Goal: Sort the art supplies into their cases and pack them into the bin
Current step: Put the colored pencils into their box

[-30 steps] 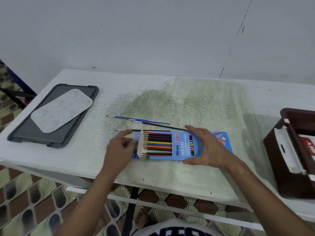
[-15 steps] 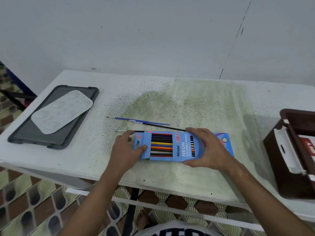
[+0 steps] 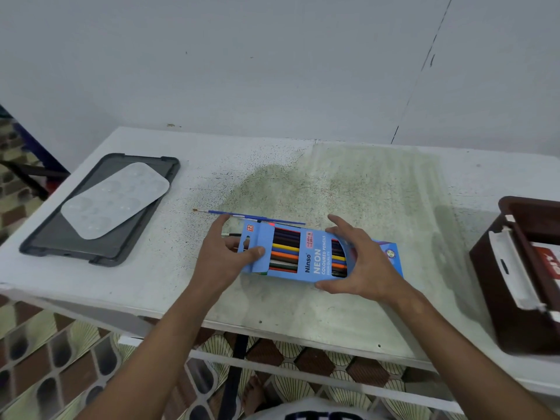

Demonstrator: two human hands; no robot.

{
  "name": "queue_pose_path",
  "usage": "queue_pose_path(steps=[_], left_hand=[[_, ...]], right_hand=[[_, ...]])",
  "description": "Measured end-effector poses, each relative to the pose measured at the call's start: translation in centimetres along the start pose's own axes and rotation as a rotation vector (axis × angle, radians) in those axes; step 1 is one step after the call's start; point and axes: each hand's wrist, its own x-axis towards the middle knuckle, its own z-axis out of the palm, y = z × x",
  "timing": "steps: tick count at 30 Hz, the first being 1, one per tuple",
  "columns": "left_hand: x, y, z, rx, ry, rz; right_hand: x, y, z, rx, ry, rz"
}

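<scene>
A blue coloured-pencil box [image 3: 315, 262] with a clear window lies near the table's front middle. My left hand [image 3: 225, 253] pinches its left flap end, thumb on top. My right hand [image 3: 360, 262] grips the box's right half, fingers curled over the far edge and thumb at the near edge. Just behind the box lie a blue paintbrush [image 3: 230, 214] and dark brushes, partly hidden by the box and my left hand. The dark brown bin [image 3: 497, 268] stands at the table's right edge with a white case [image 3: 512, 268] inside it.
A dark grey tray [image 3: 142, 237] at the left holds a white paint palette [image 3: 115, 200]. The stained white table [image 3: 333, 183] stands against a grey wall. Patterned floor tiles show below the front edge.
The pencils slid fully into the box and its left flap end closed. My left hand now pinches that end, and the box has lifted slightly and tilted.
</scene>
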Motion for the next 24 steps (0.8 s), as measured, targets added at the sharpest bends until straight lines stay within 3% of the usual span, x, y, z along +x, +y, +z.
queue_pose_path(steps=[11, 24], left_hand=[[-0.4, 1.3, 2.8, 0.305, -0.208, 0.200], [0.4, 1.0, 3.6, 0.153, -0.202, 0.162]], right_hand=[[0.3, -0.5, 1.3, -0.006, 0.021, -0.020], [0.2, -0.6, 1.5, -0.010, 0.043, 0.026]])
